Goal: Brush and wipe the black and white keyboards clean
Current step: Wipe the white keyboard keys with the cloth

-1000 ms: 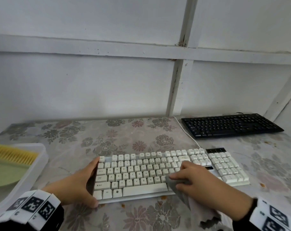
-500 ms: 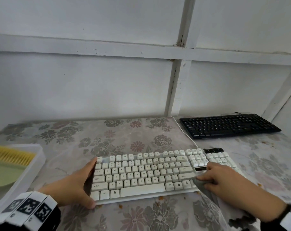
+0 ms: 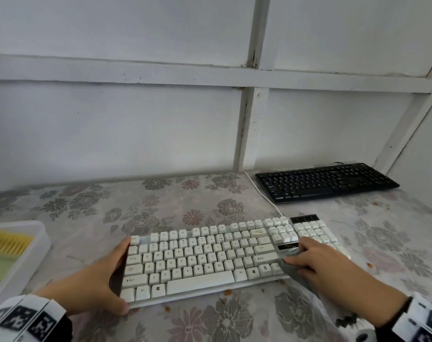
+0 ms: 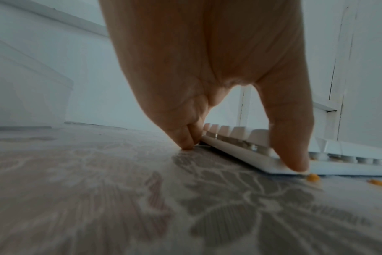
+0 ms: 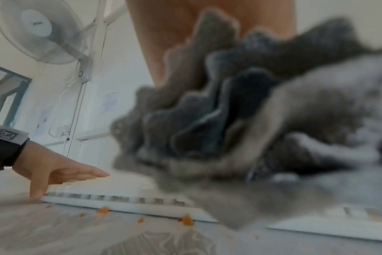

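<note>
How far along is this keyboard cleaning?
Roughly midway, it seems. The brush lies in the tray, so brushing looks done, at least for now. In hand: the right hand wipes the white keyboard with a grey cloth, near its right end, while the left hand steadies the left end. Left: orange crumbs on the tablecloth, and the black keyboard, cleanliness unclear.

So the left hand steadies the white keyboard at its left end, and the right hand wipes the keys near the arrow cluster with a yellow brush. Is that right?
Not quite. The right hand holds a grey cloth, not a yellow brush; the head view shows it pressed on the white keyboard. The yellow brush lies in the tray at the left. The rest is correct: the left hand holds the keyboard's left end.
</note>
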`<state>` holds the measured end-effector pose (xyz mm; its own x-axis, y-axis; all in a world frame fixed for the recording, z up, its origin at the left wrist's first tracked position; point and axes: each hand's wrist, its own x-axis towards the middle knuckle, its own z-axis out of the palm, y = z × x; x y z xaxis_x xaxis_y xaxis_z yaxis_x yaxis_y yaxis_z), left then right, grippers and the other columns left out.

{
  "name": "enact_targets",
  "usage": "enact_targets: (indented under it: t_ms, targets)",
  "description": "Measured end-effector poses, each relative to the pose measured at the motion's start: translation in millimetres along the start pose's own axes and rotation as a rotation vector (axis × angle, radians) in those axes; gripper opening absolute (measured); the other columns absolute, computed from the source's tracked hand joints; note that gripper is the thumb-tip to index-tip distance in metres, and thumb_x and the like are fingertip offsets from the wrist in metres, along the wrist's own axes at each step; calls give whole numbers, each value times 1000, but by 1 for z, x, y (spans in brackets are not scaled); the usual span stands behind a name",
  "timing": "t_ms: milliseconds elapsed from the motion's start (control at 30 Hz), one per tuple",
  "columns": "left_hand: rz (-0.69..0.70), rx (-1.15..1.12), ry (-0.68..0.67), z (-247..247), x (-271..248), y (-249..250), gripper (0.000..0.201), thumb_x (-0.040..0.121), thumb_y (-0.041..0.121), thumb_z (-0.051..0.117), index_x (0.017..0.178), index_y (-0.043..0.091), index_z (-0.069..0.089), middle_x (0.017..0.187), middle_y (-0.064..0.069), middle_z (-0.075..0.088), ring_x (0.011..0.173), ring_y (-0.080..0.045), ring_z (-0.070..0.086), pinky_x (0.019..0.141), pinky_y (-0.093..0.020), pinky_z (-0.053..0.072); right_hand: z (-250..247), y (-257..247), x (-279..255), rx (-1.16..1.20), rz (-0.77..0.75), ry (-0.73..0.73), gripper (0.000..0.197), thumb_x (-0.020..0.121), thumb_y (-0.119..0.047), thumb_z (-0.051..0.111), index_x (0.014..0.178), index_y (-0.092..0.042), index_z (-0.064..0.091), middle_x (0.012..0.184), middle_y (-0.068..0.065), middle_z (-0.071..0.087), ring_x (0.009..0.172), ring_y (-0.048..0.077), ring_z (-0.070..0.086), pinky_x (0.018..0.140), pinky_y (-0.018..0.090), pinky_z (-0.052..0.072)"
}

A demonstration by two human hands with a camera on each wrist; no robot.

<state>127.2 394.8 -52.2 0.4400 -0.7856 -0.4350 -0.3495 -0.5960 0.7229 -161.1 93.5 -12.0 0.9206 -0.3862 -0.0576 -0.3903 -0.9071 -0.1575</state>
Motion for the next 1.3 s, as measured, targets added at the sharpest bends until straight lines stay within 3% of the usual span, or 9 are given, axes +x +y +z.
enact_targets:
  t_ms: [233, 467, 633, 767, 900, 1033, 1167, 1200, 1300]
  targets:
    - [10, -15, -1, 0, 2, -2, 145, 40, 34, 88, 146, 31, -12, 142, 22, 25, 133, 0, 29, 113, -26, 26, -7, 17, -6, 30, 17, 26, 28, 94, -45, 47, 98, -29, 69, 87, -7, 48, 78, 6, 51, 70, 24, 40]
    - [-7, 4, 5, 0, 3, 1, 147, 39, 37, 87, 145, 30, -13, 141, 22, 23, 134, -1, 27, 113, -24, 24, -19, 34, -15, -54, 126, -9, 29, 95, -40, 47, 88, -20, 68, 86, -6, 47, 75, 8, 52, 66, 20, 39]
    - [8, -29, 7, 0, 2, 1, 148, 37, 35, 89, 146, 29, -11, 143, 19, 24, 133, -1, 27, 112, -23, 23, -26, 13, -5, 16, 66, -43, 21, 95, -27, 50, 103, -29, 69, 93, -9, 46, 85, 5, 49, 75, 20, 39]
    - [2, -28, 7, 1, 1, 2, 148, 37, 34, 88, 146, 28, -11, 146, 17, 23, 133, -1, 27, 111, -22, 24, -14, 4, -4, 38, 12, -87, 19, 93, -23, 51, 105, -21, 66, 96, -9, 46, 87, 3, 48, 76, 20, 38]
    - [-6, -18, -4, 1, 1, 3, 143, 41, 30, 85, 145, 28, -12, 140, 22, 25, 130, 1, 28, 101, -13, 26, -17, 11, -9, 123, 35, -52, 22, 93, -39, 52, 110, -40, 67, 93, -16, 47, 85, -1, 50, 76, 15, 40]
    - [6, -7, 8, 1, 0, 3, 145, 38, 34, 85, 146, 29, -11, 145, 19, 24, 133, 0, 27, 110, -21, 25, -17, 16, -7, 88, 49, -54, 29, 89, -51, 47, 105, -41, 69, 91, -15, 48, 82, -1, 51, 74, 14, 39]
    - [5, 3, 21, 0, 1, -1, 146, 38, 35, 88, 146, 32, -10, 146, 19, 27, 133, -2, 30, 114, -30, 27, -18, 35, -16, 12, 110, -32, 90, 70, -86, 8, 87, -22, 69, 85, -4, 50, 79, 7, 51, 65, 17, 36]
    - [8, 4, 20, 0, 1, -1, 147, 37, 36, 88, 146, 32, -10, 146, 19, 26, 134, -2, 30, 114, -30, 26, -20, 34, -16, 2, 121, -15, 82, 76, -82, 16, 88, -18, 68, 86, -4, 51, 82, 7, 50, 66, 17, 37]
    - [12, 7, 12, 0, 2, -1, 153, 32, 42, 91, 146, 31, -10, 145, 19, 26, 134, -2, 29, 114, -28, 25, -28, 21, -12, -14, 91, 25, 34, 94, -42, 46, 92, -17, 69, 91, -8, 49, 82, 5, 51, 73, 18, 38]
